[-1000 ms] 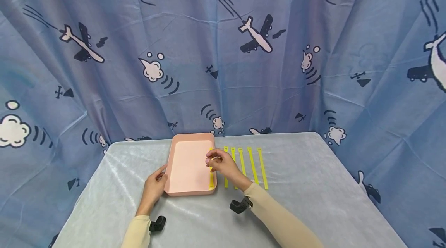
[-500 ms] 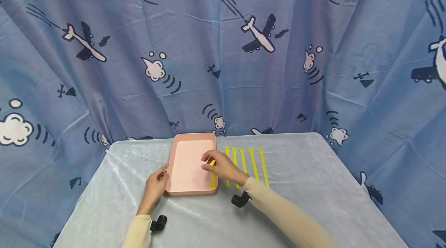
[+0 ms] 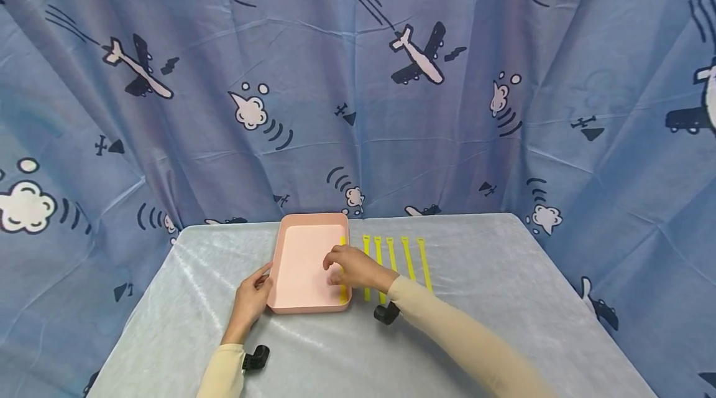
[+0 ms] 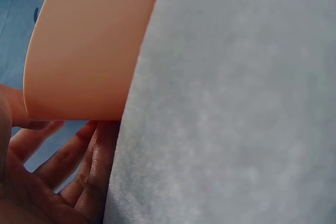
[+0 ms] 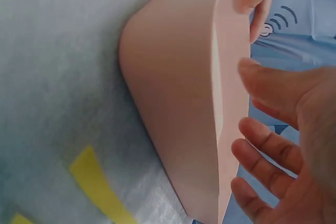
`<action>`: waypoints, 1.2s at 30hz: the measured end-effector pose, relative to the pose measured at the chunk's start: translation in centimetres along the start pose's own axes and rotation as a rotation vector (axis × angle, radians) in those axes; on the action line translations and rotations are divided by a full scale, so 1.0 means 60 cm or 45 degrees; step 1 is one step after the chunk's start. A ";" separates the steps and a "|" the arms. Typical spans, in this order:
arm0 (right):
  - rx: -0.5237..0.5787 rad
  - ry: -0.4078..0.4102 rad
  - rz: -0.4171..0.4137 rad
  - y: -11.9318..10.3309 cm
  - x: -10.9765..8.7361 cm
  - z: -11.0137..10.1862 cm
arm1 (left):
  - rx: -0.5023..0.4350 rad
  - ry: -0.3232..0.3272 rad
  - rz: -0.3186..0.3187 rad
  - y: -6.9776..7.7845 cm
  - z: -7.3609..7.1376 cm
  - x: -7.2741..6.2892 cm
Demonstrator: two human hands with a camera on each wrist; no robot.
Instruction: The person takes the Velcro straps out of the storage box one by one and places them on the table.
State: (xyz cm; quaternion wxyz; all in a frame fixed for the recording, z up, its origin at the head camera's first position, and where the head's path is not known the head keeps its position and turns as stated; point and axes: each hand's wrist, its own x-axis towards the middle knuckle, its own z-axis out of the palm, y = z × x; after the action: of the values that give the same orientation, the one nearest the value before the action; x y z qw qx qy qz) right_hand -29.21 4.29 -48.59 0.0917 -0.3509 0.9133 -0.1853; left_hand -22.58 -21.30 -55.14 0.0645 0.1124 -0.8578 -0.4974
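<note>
A shallow pink tray (image 3: 304,270) lies on the table, with one flat yellow strap (image 3: 344,296) along the inside of its right wall. My left hand (image 3: 248,301) rests at the tray's left side; in the left wrist view its fairly straight fingers (image 4: 68,161) touch the pink wall. Over the right part of the tray hovers my right hand (image 3: 358,268), thumb and fingers apart and loosely bent. The right wrist view shows nothing between them. Several more yellow straps (image 3: 407,256), with slotted ends like cable ties, lie in a row right of the tray, partly behind my right hand and forearm.
A pale grey cloth covers the table (image 3: 503,311). Behind it hangs a blue curtain (image 3: 302,106) printed with planes and clouds. Black wrist cameras sit on both forearms.
My right hand has shifted slightly, its thumb and fingers spreading from a near pinch. The left hand and tray keep their places; the whole head view drifts a little.
</note>
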 end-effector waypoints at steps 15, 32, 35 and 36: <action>-0.407 -0.189 -0.107 0.001 0.019 0.014 | -0.002 -0.013 -0.003 0.003 0.001 -0.001; -0.432 -0.114 -0.245 0.004 0.027 0.030 | -0.018 -0.017 -0.010 0.002 -0.001 -0.001; -0.465 -0.124 -0.224 0.005 0.028 0.025 | -0.009 -0.016 -0.011 0.001 -0.001 -0.001; -0.483 -0.129 -0.215 0.006 0.028 0.025 | -0.007 -0.015 -0.014 0.001 -0.001 -0.001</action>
State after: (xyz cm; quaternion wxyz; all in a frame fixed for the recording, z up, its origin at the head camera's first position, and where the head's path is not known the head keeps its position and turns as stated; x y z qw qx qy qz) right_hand -30.20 3.01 -50.15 0.0539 -0.4462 0.8933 0.0009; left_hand -22.51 -21.28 -55.06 0.0570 0.1141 -0.8561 -0.5008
